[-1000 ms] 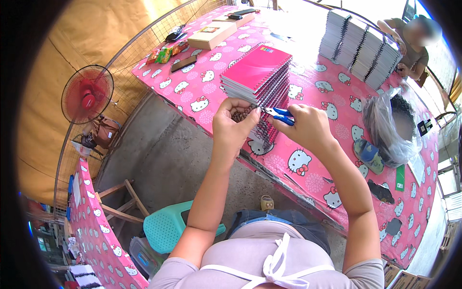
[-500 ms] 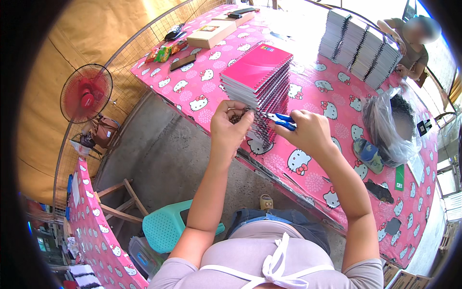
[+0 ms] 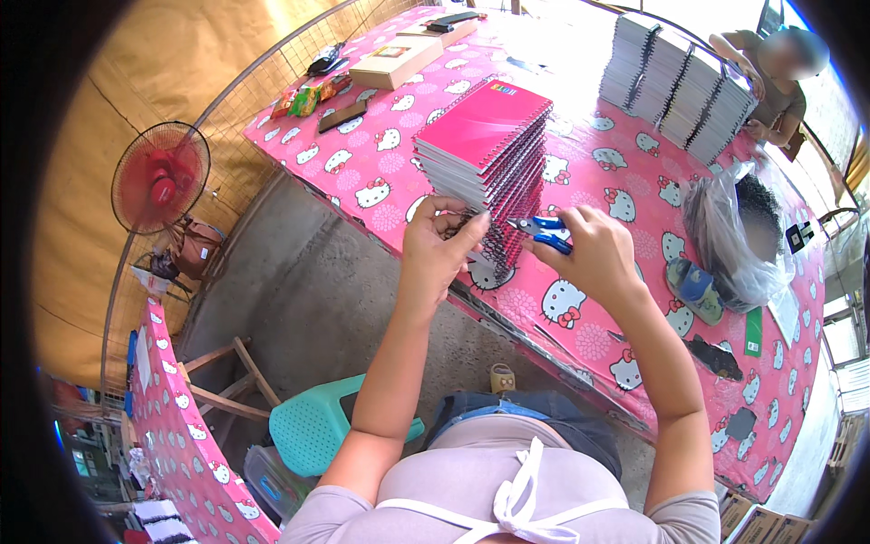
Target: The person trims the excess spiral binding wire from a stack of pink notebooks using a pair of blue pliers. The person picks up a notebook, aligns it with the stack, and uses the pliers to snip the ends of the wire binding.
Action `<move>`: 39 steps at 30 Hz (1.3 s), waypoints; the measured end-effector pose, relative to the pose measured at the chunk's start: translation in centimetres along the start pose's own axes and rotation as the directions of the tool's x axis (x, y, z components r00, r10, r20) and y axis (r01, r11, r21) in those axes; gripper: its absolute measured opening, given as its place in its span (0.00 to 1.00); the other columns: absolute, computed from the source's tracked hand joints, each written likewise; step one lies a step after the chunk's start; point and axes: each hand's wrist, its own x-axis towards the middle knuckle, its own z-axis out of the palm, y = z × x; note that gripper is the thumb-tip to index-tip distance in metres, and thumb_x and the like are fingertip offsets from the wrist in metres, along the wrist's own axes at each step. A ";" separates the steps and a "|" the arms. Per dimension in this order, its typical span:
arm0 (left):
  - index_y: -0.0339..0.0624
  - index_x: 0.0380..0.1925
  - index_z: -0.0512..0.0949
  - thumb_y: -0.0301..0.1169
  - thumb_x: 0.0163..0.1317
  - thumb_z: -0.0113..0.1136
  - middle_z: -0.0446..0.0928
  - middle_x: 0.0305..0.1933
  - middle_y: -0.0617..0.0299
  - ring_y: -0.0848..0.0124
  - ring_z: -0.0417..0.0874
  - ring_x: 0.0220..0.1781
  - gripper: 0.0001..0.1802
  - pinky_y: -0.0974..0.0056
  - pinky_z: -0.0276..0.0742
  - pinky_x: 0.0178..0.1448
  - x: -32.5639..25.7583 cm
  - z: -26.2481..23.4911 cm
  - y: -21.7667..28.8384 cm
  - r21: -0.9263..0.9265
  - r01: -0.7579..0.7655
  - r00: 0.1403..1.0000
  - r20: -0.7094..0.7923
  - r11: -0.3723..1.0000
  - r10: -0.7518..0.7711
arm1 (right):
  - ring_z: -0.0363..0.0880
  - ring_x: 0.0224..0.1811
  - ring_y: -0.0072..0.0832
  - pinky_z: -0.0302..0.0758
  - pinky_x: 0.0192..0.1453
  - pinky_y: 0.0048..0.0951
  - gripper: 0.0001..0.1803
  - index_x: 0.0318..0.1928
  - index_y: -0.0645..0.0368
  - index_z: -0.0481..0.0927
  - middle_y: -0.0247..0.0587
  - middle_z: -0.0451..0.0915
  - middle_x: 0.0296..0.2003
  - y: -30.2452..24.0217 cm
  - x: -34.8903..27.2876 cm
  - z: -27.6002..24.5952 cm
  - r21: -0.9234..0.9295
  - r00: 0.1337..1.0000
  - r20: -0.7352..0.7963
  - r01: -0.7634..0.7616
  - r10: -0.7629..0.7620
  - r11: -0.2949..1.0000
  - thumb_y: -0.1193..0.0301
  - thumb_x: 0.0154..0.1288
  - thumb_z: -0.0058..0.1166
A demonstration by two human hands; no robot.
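Note:
A tall stack of spiral-bound notebooks [image 3: 485,127] with a pink top cover stands on the table near its front edge, dark coils facing right and toward me. At the stack's near corner, my left hand [image 3: 439,245] is closed, thumb and fingers pinched around dark wire coil [image 3: 464,218]; the fingers partly hide it. My right hand [image 3: 594,245] grips a pair of blue-handled cutting pliers [image 3: 551,238] by the handles. Their metal jaws point left toward the left thumb, slightly apart and a short gap from it.
More bound stacks [image 3: 671,86] stand at the far right by another person [image 3: 779,82]. A plastic bag with black coils [image 3: 739,227] lies on the right. Boxes [image 3: 399,62], snack packets [image 3: 305,100] and a phone [image 3: 343,116] sit far left. A teal stool [image 3: 313,426] stands below.
The pliers have drawn back to the right, away from the left hand, and their jaws have parted. My left hand has moved slightly down and right, still pinching the coil.

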 end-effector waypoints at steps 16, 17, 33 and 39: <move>0.36 0.45 0.69 0.26 0.55 0.67 0.78 0.29 0.61 0.79 0.77 0.24 0.20 0.77 0.65 0.19 -0.7 0.4 -0.7 0.149 0.002 1.000 0.019 0.989 -0.005 | 0.81 0.23 0.37 0.78 0.29 0.35 0.26 0.24 0.60 0.79 0.42 0.78 0.21 0.4 -0.1 1.7 -0.033 0.977 -0.134 0.165 -0.168 0.986 0.47 0.51 0.62; 0.36 0.45 0.69 0.26 0.55 0.67 0.79 0.30 0.61 0.79 0.76 0.24 0.20 0.77 0.64 0.19 -0.5 0.4 -1.1 0.130 -0.008 1.000 0.029 0.992 0.004 | 0.81 0.24 0.37 0.78 0.29 0.35 0.26 0.24 0.60 0.79 0.42 0.78 0.22 0.2 -0.2 1.6 -0.002 0.997 0.004 0.073 -0.073 0.997 0.47 0.51 0.62; 0.37 0.43 0.72 0.27 0.55 0.66 0.79 0.30 0.61 0.77 0.77 0.22 0.18 0.74 0.68 0.19 0.2 -0.9 -3.7 0.108 0.104 0.994 0.010 0.989 -0.105 | 0.79 0.23 0.40 0.76 0.29 0.37 0.23 0.25 0.57 0.79 0.41 0.77 0.21 0.8 -2.6 2.5 0.049 0.974 0.197 -0.123 0.111 0.991 0.48 0.50 0.64; 0.40 0.57 0.69 0.27 0.60 0.58 0.79 0.34 0.58 0.71 0.82 0.30 0.23 0.67 0.83 0.33 -3.9 -5.7 -3.3 -0.536 0.331 0.941 0.245 0.777 -0.233 | 0.72 0.50 0.52 0.67 0.56 0.48 0.33 0.52 0.65 0.72 0.55 0.75 0.47 9.2 -12.7 6.9 0.022 0.982 0.176 -0.071 0.067 0.997 0.60 0.47 0.67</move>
